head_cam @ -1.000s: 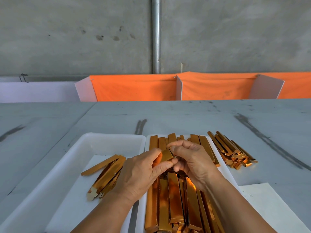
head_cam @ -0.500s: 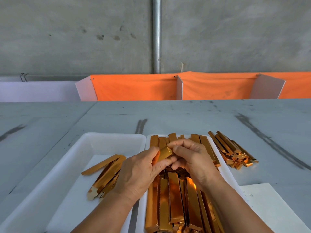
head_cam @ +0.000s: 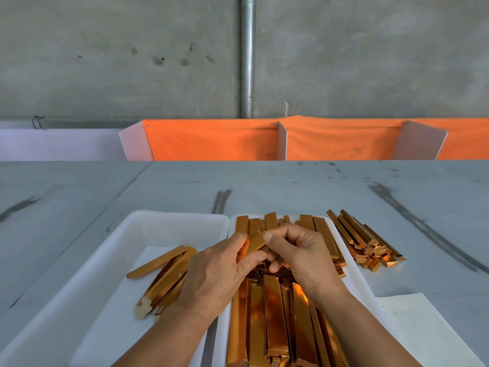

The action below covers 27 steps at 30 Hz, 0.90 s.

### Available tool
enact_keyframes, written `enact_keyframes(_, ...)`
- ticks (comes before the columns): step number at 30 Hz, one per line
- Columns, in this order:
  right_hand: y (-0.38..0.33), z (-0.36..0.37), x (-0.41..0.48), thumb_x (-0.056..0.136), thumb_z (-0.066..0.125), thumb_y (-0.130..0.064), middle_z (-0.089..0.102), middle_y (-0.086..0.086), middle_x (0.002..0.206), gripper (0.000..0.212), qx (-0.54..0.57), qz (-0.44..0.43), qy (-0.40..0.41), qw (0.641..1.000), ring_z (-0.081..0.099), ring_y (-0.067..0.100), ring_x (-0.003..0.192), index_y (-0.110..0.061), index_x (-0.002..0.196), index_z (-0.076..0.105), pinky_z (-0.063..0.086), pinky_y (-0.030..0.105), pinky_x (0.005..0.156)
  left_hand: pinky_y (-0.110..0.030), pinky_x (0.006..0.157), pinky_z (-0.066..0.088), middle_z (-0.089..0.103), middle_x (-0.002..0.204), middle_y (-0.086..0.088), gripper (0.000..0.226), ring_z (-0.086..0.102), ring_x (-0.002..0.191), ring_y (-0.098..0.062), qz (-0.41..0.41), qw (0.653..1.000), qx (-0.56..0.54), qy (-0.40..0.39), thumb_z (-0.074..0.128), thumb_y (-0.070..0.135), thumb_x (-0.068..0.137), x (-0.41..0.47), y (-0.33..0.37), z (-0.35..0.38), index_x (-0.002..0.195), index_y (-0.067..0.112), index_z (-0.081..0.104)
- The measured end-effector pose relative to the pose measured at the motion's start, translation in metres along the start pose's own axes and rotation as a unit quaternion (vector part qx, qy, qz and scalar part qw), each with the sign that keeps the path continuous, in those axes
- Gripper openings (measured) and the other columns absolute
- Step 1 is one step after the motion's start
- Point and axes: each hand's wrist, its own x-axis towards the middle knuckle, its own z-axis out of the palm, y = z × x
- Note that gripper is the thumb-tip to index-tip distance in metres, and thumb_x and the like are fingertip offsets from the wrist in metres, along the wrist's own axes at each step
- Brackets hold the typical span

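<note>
Above the near half of the right tray (head_cam: 356,280), both hands meet on one gold card strip (head_cam: 255,242), held clear of the gold boxes (head_cam: 275,313) packed lengthwise beneath it. The left hand (head_cam: 211,274) curls round the lower part of the strip, thumb pressed along its face. The right hand (head_cam: 304,258) pinches the upper end between thumb and bent fingers. Neither hand is spread open, and both have hold of the same piece.

The step looks like folding or tucking the end of the strip into shape. Done well, the left hand acts only as a clamp, gripping close below the end so the card cannot bow. The right thumb should then push the flap over along its scored line in one firm motion, not in small nudges that leave a soft crease. The foil face probably marks easily, so pressure belongs on the edges and the fold, not on the broad shiny side.

Keeping the strip raised as it is now seems wise, since the boxes below could catch a loose flap. How far the end is already folded is hidden behind the right fingers.

Flat strips (head_cam: 164,276) lie in the left tray (head_cam: 169,217), and a further pile (head_cam: 365,242) sits on the table (head_cam: 291,192), just right of the right tray and beyond a sheet of paper (head_cam: 412,327).
</note>
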Motion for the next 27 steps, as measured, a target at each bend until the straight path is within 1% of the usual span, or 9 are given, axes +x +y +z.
enact_keyframes(6,0.0021,0.0012,-0.0005,0.090,0.069,-0.013,0.068,0.012,0.068,0.013,-0.029,-0.006,0.000,1.000,0.058,0.017,0.050,-0.019,0.079,0.074,0.052,0.024,0.054,-0.014,0.050,0.030,0.040,0.060,0.012,0.059,0.046,0.056,-0.007,-0.005,1.000,0.018,-0.010,0.024,0.078,0.081,-0.0001,-0.0022,0.0024,0.100,0.029,0.050)
enact_keyframes(11,0.0034,0.0034,0.0006,0.091,0.069,-0.013,0.067,0.006,0.065,0.006,-0.032,-0.003,0.007,0.999,0.057,0.012,0.048,-0.017,0.089,0.072,0.051,0.021,0.051,-0.015,0.051,0.031,0.040,0.061,0.011,0.062,0.047,0.058,-0.008,-0.007,1.000,0.018,-0.009,0.021,0.079,0.081,0.0002,-0.0020,0.0029,0.102,0.029,0.051)
enact_keyframes(14,0.0007,0.0027,-0.0001,0.091,0.068,-0.017,0.066,0.002,0.061,0.006,-0.036,-0.002,0.005,0.999,0.056,0.012,0.046,-0.018,0.091,0.074,0.051,0.021,0.053,-0.015,0.055,0.040,0.048,0.070,0.015,0.066,0.054,0.065,-0.005,-0.012,1.000,0.000,-0.005,0.021,0.077,0.081,0.0012,-0.0005,0.0026,0.121,0.034,0.049)
enact_keyframes(16,-0.0009,0.0033,-0.0009,0.092,0.067,-0.015,0.066,0.000,0.060,0.009,-0.034,0.001,-0.004,0.999,0.055,0.010,0.046,-0.019,0.094,0.075,0.051,0.021,0.052,-0.019,0.061,0.051,0.059,0.083,0.016,0.070,0.060,0.073,-0.004,-0.022,0.999,-0.023,-0.003,0.021,0.077,0.081,0.0011,-0.0001,0.0026,0.136,0.039,0.040)
enact_keyframes(18,-0.0016,0.0051,-0.0018,0.092,0.067,-0.011,0.065,-0.002,0.059,0.013,-0.028,0.004,-0.012,1.000,0.054,0.007,0.045,-0.019,0.097,0.075,0.049,0.020,0.049,-0.025,0.064,0.055,0.063,0.086,0.014,0.072,0.062,0.074,-0.004,-0.027,0.999,-0.037,0.001,0.023,0.076,0.081,0.0003,0.0001,0.0020,0.143,0.042,0.034)
enact_keyframes(21,-0.0022,0.0069,-0.0017,0.092,0.067,-0.009,0.065,-0.004,0.058,0.015,-0.029,0.002,-0.010,1.000,0.053,0.004,0.044,-0.020,0.098,0.074,0.048,0.019,0.046,-0.027,0.061,0.054,0.062,0.081,0.012,0.069,0.061,0.069,-0.005,-0.021,0.999,-0.040,0.005,0.026,0.074,0.083,-0.0003,-0.0002,0.0013,0.144,0.043,0.035)
enact_keyframes(23,-0.0023,0.0070,-0.0010,0.091,0.067,-0.010,0.066,-0.004,0.059,0.014,-0.038,0.002,-0.010,0.999,0.054,0.004,0.044,-0.021,0.097,0.074,0.047,0.019,0.045,-0.028,0.063,0.055,0.064,0.083,0.012,0.069,0.062,0.072,-0.005,-0.025,0.999,-0.041,0.002,0.026,0.075,0.083,0.0000,-0.0004,0.0014,0.142,0.041,0.039)
enact_keyframes(25,-0.0017,0.0075,-0.0008,0.091,0.068,-0.010,0.067,-0.004,0.064,0.012,-0.042,0.005,-0.011,0.999,0.058,0.006,0.050,-0.021,0.096,0.073,0.047,0.020,0.044,-0.029,0.065,0.056,0.066,0.088,0.012,0.070,0.063,0.076,-0.006,-0.028,0.999,-0.045,-0.002,0.026,0.075,0.083,0.0009,-0.0003,0.0015,0.140,0.039,0.042)
enact_keyframes(27,-0.0005,0.0084,-0.0007,0.090,0.068,-0.010,0.069,-0.002,0.069,0.009,-0.037,0.010,-0.015,0.999,0.062,0.011,0.058,-0.017,0.096,0.070,0.049,0.022,0.044,-0.029,0.065,0.056,0.064,0.086,0.013,0.069,0.063,0.075,-0.005,-0.024,0.999,-0.039,-0.003,0.026,0.074,0.083,0.0008,0.0002,0.0014,0.141,0.040,0.042)
